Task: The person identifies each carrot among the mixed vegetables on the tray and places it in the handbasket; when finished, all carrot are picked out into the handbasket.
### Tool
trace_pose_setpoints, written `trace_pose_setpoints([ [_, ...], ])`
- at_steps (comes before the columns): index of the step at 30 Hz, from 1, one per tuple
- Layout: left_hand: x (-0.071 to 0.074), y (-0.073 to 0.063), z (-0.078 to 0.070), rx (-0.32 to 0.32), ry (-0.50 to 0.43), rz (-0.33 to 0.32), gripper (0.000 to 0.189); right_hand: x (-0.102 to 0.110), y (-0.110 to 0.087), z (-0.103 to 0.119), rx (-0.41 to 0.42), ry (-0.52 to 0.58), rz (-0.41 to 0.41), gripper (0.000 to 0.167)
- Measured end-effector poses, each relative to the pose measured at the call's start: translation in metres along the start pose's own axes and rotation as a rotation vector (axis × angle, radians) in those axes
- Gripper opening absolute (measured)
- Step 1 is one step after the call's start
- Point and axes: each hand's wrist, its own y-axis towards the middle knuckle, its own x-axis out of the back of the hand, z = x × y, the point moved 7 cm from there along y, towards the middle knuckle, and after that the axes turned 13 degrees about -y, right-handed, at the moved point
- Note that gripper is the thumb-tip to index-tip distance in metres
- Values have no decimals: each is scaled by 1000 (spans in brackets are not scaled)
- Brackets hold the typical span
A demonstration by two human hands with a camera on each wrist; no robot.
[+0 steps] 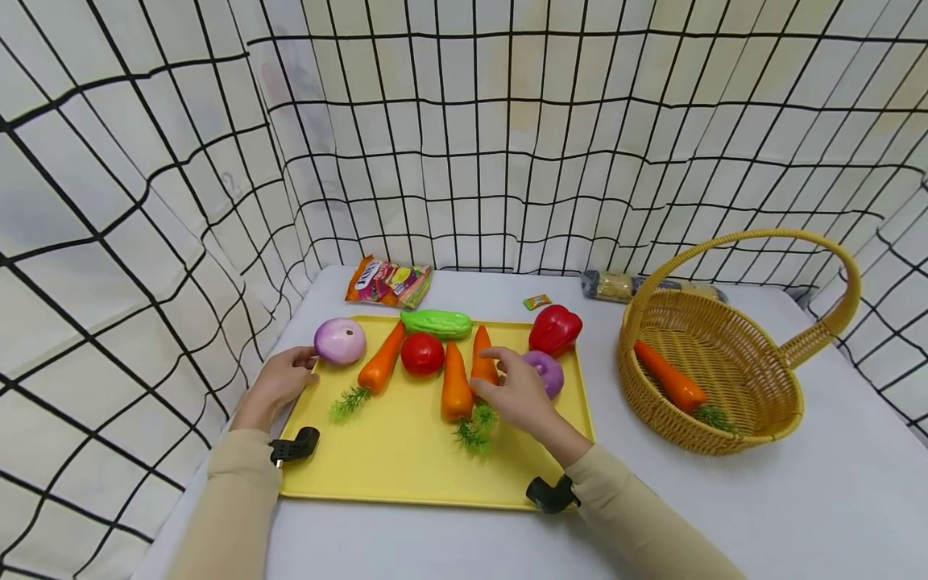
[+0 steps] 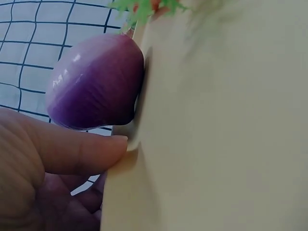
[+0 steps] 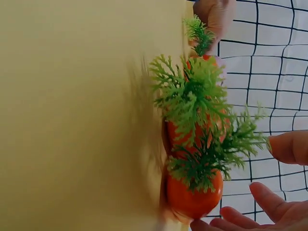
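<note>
My left hand pinches the left rim of the yellow tray, thumb on top and fingers outside, just below a purple onion. Over the tray, my right hand hovers with thumb and fingers spread apart. Below it lies an orange carrot with a leafy green top, and the right wrist view shows fingertips close beside a carrot; whether they touch it I cannot tell. Next to it is a second carrot. A third carrot lies farther left, near a tomato.
A green cucumber-like vegetable, a red pepper and a purple ring-shaped piece lie on the tray. A wicker basket holds another carrot. Behind are a snack bag, a small wrapper and a long packet.
</note>
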Motion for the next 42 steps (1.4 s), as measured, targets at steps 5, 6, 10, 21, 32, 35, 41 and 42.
trace_pose_setpoints([
  [5,-3,-2,-2,-36,-43,-31,64,-8,2,4,16,-42,25,48],
  [6,-4,-2,-2,-41,-42,-37,63,-10,3,5,21,-40,30,48],
  [10,-5,-2,0,-38,-20,-75,61,-18,6,5,15,-33,32,44],
  [21,-5,0,4,-20,4,-102,60,-27,13,-1,-7,-35,49,34],
  [32,-4,-1,4,-39,14,-114,60,-26,20,-12,-42,-75,23,40],
  [35,-4,-1,4,-40,15,-114,60,-24,18,-14,-66,-58,3,41],
  [41,-4,0,4,-52,17,-123,59,-18,17,-17,-115,-1,-67,39],
  [42,-4,0,5,-54,19,-126,58,-18,17,-16,-120,9,-76,38],
])
